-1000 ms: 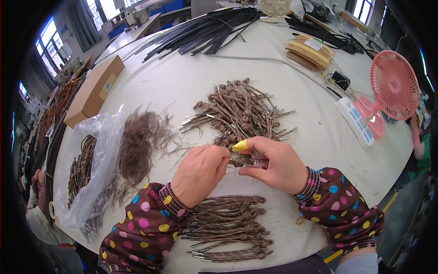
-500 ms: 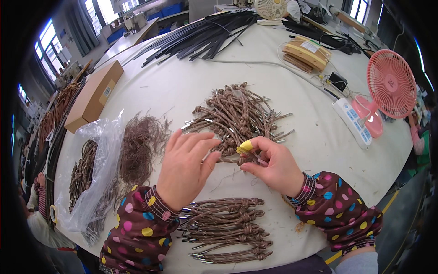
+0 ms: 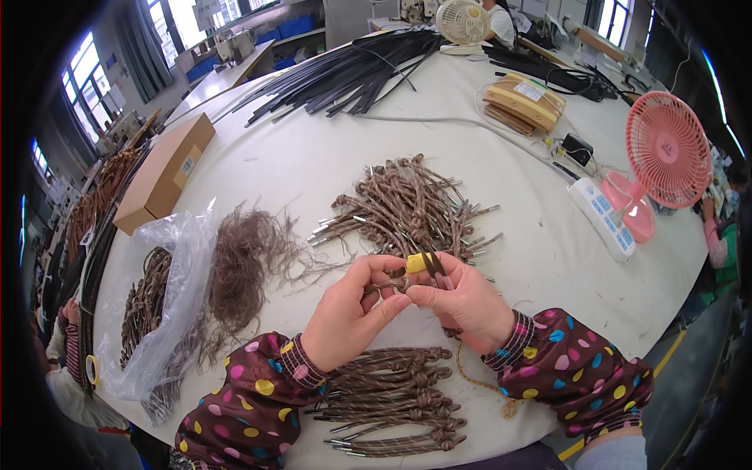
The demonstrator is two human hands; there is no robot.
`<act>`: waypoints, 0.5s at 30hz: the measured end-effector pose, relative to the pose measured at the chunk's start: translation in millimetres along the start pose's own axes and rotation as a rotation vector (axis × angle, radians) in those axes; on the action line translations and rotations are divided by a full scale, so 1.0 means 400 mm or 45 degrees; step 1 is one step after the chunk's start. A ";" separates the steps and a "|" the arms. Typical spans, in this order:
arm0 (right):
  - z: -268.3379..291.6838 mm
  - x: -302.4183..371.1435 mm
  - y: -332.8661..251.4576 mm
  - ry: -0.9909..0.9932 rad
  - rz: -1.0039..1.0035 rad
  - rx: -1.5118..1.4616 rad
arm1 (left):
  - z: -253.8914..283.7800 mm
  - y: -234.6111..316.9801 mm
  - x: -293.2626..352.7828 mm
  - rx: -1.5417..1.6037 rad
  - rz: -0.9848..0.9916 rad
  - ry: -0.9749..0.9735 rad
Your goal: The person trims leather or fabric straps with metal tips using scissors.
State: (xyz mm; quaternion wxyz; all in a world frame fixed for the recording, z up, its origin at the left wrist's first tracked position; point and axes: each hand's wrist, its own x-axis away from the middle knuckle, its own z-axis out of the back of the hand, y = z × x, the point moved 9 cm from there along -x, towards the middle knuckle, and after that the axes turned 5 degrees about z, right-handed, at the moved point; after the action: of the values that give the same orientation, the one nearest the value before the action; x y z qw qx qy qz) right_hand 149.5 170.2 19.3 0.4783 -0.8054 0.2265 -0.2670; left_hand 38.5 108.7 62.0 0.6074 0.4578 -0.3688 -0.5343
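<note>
My left hand (image 3: pixel 348 317) is closed, its thumb and fingers pinching a knotted brown cord (image 3: pixel 389 287) in the middle of the table. My right hand (image 3: pixel 470 305) is closed around a small pair of thread snips (image 3: pixel 435 270), its dark blades pointing up. Its thumb and fingertips also touch the cord's knot, and yellow tape (image 3: pixel 416 263) wraps the index finger. Just beyond both hands lies a heap of knotted brown cords (image 3: pixel 415 205) with metal tips. Nearer me, several more cords (image 3: pixel 392 401) lie side by side in a row, knots to the right.
Left of my hands lie a tangle of brown thread ends (image 3: pixel 249 262) and a clear plastic bag (image 3: pixel 176 305) over more cords. A cardboard box (image 3: pixel 166 172), black strips (image 3: pixel 345 74), a power strip (image 3: pixel 601 219) and a pink fan (image 3: pixel 668 149) stand farther out.
My left hand has moved right and down and now grips the cord against my right hand. The snips' blades now point up beside the yellow-taped finger.
</note>
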 end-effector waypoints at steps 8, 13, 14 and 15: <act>-0.019 0.011 0.019 -0.079 -0.110 -0.168 | 0.006 -0.029 -0.007 0.054 -0.031 -0.050; -0.019 0.013 0.028 -0.108 -0.169 -0.194 | -0.007 -0.032 -0.010 0.293 -0.001 -0.084; -0.021 0.014 0.028 -0.112 -0.176 -0.193 | -0.006 -0.030 -0.009 0.302 -0.040 -0.062; -0.024 0.015 0.028 -0.116 -0.183 -0.192 | -0.003 -0.026 -0.006 0.310 -0.079 -0.040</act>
State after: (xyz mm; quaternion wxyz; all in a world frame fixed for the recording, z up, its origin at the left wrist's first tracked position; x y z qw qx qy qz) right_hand 146.6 155.4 14.3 0.4057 -0.8645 0.1658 -0.2460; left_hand 35.9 111.3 52.0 0.5246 0.5309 -0.4260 -0.5113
